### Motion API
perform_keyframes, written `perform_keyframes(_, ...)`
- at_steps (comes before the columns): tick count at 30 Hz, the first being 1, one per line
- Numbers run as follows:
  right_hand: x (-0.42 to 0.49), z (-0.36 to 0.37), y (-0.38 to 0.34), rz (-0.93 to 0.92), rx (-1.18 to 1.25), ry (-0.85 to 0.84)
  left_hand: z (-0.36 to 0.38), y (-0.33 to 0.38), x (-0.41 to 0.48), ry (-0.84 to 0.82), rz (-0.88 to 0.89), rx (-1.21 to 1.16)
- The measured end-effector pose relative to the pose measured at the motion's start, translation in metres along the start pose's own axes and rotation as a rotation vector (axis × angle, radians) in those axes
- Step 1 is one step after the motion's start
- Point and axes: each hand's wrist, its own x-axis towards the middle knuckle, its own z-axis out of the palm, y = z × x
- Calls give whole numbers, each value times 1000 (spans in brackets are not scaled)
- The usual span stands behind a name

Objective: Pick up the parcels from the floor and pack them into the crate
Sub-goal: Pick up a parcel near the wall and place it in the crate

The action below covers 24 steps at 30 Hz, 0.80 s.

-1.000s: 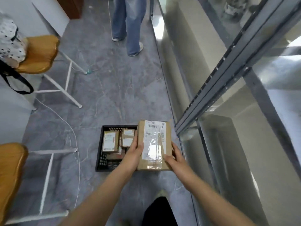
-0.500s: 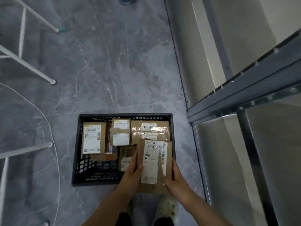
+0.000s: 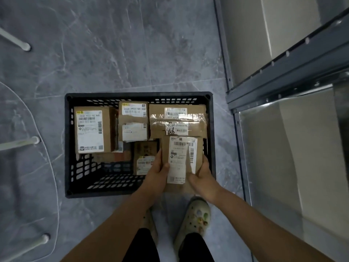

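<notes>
Head view: placing step. Left hand [image 3: 157, 173] and right hand [image 3: 203, 176] each keep a closed grip on the sides of a labelled parcel [image 3: 182, 159], held over the black crate [image 3: 69, 144], near-right corner. Next, by my judgement: lower it beside the taped parcel [image 3: 177, 121], then let go.

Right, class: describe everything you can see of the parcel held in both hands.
The parcel is a brown cardboard box bearing a long white barcoded shipping label. It lies label-up over the near right corner of the black crate. The left hand grips its left edge, the right hand its right edge. Its near end overhangs the crate rim.
</notes>
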Motion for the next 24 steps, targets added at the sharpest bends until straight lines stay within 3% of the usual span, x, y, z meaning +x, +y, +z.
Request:
perform_keyframes(11,12,-7,-13,155,-235,96,7,-1,4,116,-8,71)
perform_keyframes(24,-4,-4,8,203,-321,79,0,-8,-16,77,-37,272)
